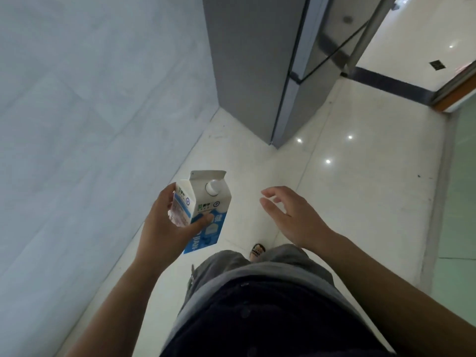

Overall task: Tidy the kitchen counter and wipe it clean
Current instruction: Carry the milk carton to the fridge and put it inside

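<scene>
My left hand (161, 226) grips a white and blue milk carton (206, 202) with a round white cap, tilted, held above the floor in front of me. To its right my right hand (291, 217) hangs in the air with fingers spread and nothing in it. No kitchen counter is in view.
A tall grey refrigerator (252, 65) stands ahead against a pale tiled wall (90, 112) on the left. Glossy white floor tiles (360, 189) stretch ahead and to the right. A doorway with a dark threshold strip (391, 83) lies at the far right. My sandalled foot (257, 251) shows below.
</scene>
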A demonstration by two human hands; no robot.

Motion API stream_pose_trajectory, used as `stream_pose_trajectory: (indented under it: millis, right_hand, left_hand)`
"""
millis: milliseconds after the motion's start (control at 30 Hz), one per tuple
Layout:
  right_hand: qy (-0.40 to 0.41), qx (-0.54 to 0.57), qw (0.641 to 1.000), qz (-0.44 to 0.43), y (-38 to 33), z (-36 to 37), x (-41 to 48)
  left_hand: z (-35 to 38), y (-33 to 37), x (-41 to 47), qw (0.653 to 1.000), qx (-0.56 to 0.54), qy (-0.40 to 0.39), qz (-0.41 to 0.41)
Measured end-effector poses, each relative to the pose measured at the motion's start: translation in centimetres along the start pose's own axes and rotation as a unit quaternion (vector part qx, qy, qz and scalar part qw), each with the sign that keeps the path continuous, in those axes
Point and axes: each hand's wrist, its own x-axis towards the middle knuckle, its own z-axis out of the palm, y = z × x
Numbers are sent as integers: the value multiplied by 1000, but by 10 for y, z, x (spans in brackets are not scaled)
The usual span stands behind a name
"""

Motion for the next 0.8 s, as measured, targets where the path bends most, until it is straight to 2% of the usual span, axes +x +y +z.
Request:
stream_pose_trajectory:
  millis: [233, 333, 500, 600, 700, 800]
  right_hand:
    - [30, 4, 999, 30, 2, -48, 119]
    - [74, 19, 996, 42, 0, -67, 181]
    - [183, 48, 981, 52, -28, -108, 295]
    - [291, 66, 954, 42, -57, -149, 354]
    - [415, 63, 907, 21, -82, -201, 399]
    - [506, 50, 861, 15, -104, -246, 429]
  left_hand:
    - [11, 41, 143, 1000, 10, -10, 22]
    - [18, 54, 219, 998, 20, -34, 42]
    - [9, 105, 376, 986, 36, -97, 133]
    - [-3, 149, 460, 973, 41, -122, 193]
    - [-5, 196, 527, 960, 25, -136, 245]
    - [0, 241, 571, 948, -8, -148, 282]
